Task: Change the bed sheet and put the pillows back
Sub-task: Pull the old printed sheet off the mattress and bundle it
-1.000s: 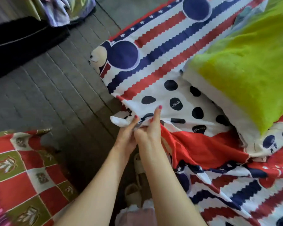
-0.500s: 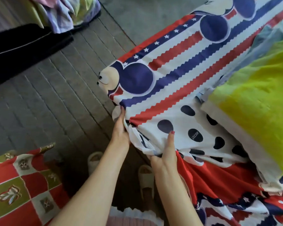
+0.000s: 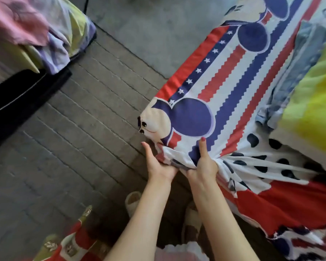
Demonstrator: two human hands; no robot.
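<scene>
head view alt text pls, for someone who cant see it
Seen from above, a person's left hand and right hand grip bunched cloth at the corner of a red, white and blue striped bed sheet with cartoon mouse heads. A lime green blanket lies on the bed at right; grey brick floor shows at left.

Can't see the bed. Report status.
Both hands, left and right, grip bunched sheet at mattress corner. Green pillow lies on sheet.

Two bare forearms without sleeves, left hand [image 3: 159,167], right hand [image 3: 203,166], red-painted nails, pale slippers [image 3: 133,202], possibly a pinkish frilled hem [image 3: 179,250]
</scene>
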